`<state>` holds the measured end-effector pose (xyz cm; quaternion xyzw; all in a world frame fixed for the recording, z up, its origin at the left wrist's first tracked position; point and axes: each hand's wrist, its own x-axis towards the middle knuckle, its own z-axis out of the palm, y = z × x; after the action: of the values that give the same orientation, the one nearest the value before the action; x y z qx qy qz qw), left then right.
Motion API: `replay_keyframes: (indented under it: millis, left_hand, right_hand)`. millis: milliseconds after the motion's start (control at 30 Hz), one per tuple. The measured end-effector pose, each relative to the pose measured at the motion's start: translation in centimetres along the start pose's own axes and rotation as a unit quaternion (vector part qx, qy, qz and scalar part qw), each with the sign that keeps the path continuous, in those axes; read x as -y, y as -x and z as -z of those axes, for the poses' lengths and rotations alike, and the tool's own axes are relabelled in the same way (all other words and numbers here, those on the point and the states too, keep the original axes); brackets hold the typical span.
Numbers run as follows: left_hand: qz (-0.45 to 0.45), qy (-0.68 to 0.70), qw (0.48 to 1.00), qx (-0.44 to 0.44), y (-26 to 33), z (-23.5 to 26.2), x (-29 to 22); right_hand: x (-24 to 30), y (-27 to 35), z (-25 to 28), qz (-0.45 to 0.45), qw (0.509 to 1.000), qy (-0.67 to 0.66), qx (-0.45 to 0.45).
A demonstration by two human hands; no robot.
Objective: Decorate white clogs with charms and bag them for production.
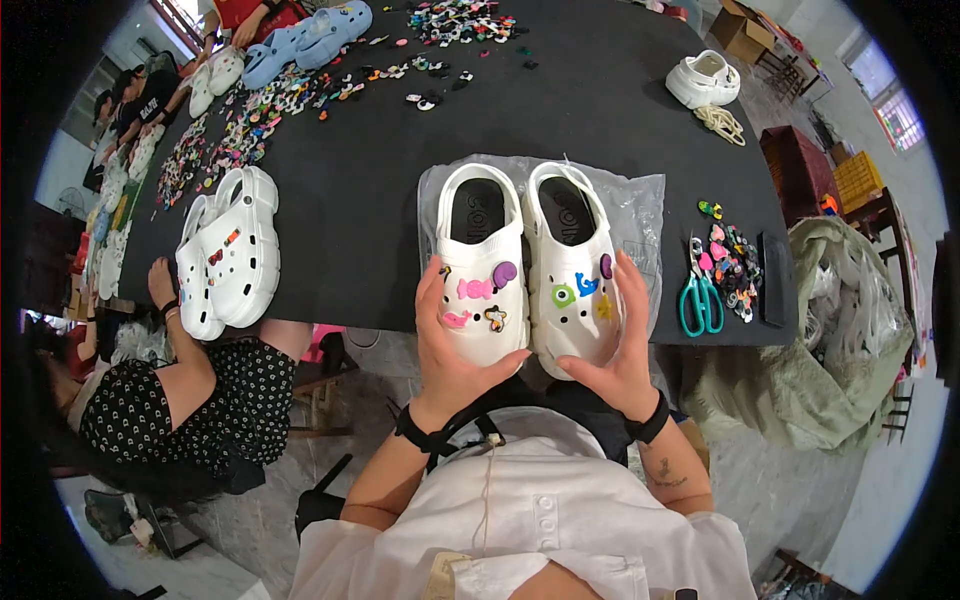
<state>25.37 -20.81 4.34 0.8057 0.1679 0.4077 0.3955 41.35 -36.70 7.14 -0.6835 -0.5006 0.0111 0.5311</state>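
Observation:
Two white clogs stand side by side on a clear plastic bag [640, 205] at the near edge of a black table [380, 200]. My left hand [447, 345] cups the toe of the left clog [482, 265], which carries pink, purple and dark charms. My right hand [620, 345] grips the toe and outer side of the right clog [572, 265], which has green, blue, yellow and purple charms. Both toes stick out over the table edge toward me.
Teal scissors [701, 300] and a small pile of coloured charms [735, 262] lie to the right, beside a dark flat case [772, 278]. Another person [190, 385] sits at left by a white clog pair [230, 250]. Charms, blue clogs [305, 40] and another white clog [704, 80] lie farther back.

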Motion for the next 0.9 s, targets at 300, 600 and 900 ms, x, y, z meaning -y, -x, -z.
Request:
replay_keyframes:
  millis: [300, 600, 900]
  left_hand:
    - [-0.002, 0.074, 0.997, -0.009, -0.4, 0.5, 1.9]
    - [0.026, 0.119, 0.992, -0.012, -0.8, 1.2, 1.1]
    - [-0.006, -0.204, 0.978, 0.039, -2.4, 2.1, -2.9]
  right_hand:
    - [-0.9, -1.3, -1.5, 0.029, 0.993, 0.109, 0.018]
    - [-0.9, -1.1, -1.8, 0.038, 0.993, 0.114, -0.007]
    - [-1.0, -1.1, -1.7, 0.038, 0.993, 0.111, -0.01]
